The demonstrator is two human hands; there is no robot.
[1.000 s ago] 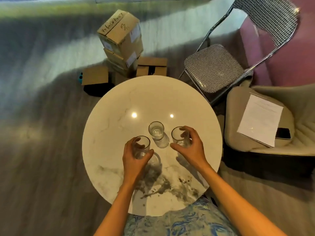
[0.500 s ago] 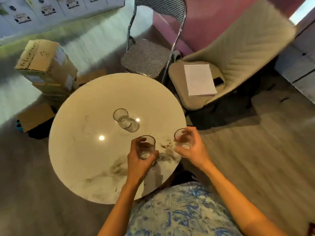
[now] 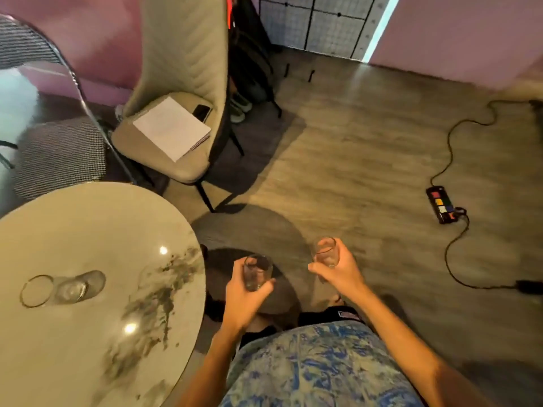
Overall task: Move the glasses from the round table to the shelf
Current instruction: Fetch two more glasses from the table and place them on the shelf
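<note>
Now, left hand (image 3: 245,292): curled round a clear glass (image 3: 256,273), thumb on the near side, fingers wrapped behind; held over the floor, just clear of the table edge.
Right hand (image 3: 338,273): closed on a second glass (image 3: 325,253), gripping it low down, rim showing above the fingers.
Held glasses: both roughly upright, mouths up, long axes near vertical; the right one leans slightly away from the body. They are apart from each other, side by side at about the same height.
Third glass (image 3: 63,287): well to the left of the left hand, standing on the round table (image 3: 97,230), mouth up; seen at a slant, its rim appears as a ring towards the table's left.
Table: left of both hands, pale marble top with dark veining; its right edge lies close beside the left hand.
Ahead of the left hand: a beige chair (image 3: 182,92) with a sheet of paper (image 3: 172,130) and a phone (image 3: 202,111) on its seat; its dark legs stand on the floor beyond the hands.
Further left: a checked chair (image 3: 58,155) with a chrome frame, behind the table.
Right of the right hand: a power strip (image 3: 440,207) with coloured switches and its black cable (image 3: 449,148) snaking across the wooden floor (image 3: 352,171).
Directly ahead of the right hand: open floor up to a pink wall (image 3: 458,33).
Below the hands: a blue patterned shirt (image 3: 317,368).
Shelf: cannot tell where it is.
</note>
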